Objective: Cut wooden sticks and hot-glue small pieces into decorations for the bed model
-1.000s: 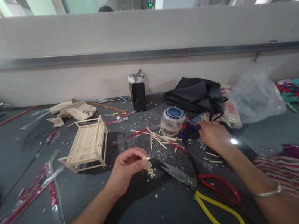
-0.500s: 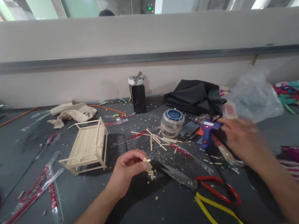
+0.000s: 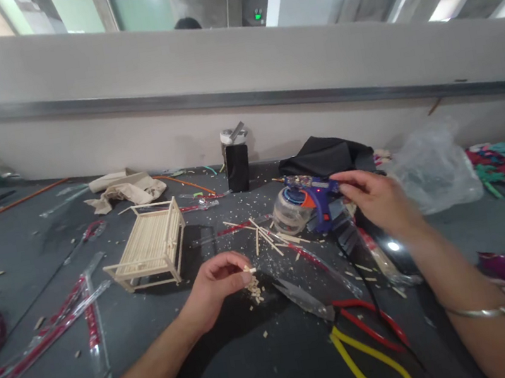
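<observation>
Between the thumb and fingers of my left hand [image 3: 222, 283] is a short wooden stick piece [image 3: 251, 270], above a small heap of cut wooden bits [image 3: 255, 291]. My right hand [image 3: 376, 198] grips the back end of a blue glue gun [image 3: 321, 197], lifted so that its nozzle points left over a clear jar [image 3: 289, 212] with a blue lid. To the left of my left hand stands a miniature bed frame [image 3: 149, 244] made of thin wooden sticks. Scissors [image 3: 309, 301] with red and yellow handles lie open in front, between my hands.
Loose wooden sticks [image 3: 264, 236] lie beside the jar. A black phone [image 3: 237, 167] leans upright at the back. Black fabric [image 3: 318, 154], a clear plastic bag [image 3: 436, 172] and red-striped plastic wrappers [image 3: 93, 329] are spread around. The glue gun's cord [image 3: 367, 279] runs past the scissors.
My right hand has picked the glue gun up from the table and moved it up and left, over the jar. My left hand has stayed in place with the stick piece.
</observation>
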Demonstrator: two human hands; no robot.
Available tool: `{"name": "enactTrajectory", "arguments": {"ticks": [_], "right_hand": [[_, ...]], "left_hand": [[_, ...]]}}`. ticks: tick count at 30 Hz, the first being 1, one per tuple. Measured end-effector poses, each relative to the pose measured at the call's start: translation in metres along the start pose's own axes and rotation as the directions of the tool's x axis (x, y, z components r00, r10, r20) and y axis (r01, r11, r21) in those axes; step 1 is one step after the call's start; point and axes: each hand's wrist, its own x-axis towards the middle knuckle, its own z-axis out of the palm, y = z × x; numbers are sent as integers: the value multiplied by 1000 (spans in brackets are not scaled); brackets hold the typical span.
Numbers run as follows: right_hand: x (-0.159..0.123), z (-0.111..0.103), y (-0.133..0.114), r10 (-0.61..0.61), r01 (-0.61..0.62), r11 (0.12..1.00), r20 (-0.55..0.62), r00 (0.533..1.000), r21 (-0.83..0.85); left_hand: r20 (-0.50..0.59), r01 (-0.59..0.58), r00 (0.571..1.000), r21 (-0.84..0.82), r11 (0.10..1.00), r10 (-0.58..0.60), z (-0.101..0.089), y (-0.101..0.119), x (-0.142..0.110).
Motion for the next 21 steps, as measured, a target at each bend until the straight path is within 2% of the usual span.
{"name": "enactTrajectory", "arguments": {"ticks": [5, 10, 17, 21], "right_hand": [[31, 16, 7, -47, 38, 998, 168, 985, 56], [31, 20, 6, -93, 72, 993, 242, 966, 92], [29, 21, 9, -92, 82, 994, 149, 985, 71], [27, 9, -1, -154, 153, 987, -25, 988, -53]], "left_hand": [[3, 14, 1000, -7, 1000, -14, 2, 1, 0], [10, 4, 1000, -13, 1000, -4, 1, 0, 0], [11, 11, 1000, -17, 1000, -10, 0, -2, 0], [-12, 14, 1000, -37, 999, -14, 0, -1, 0]]}}
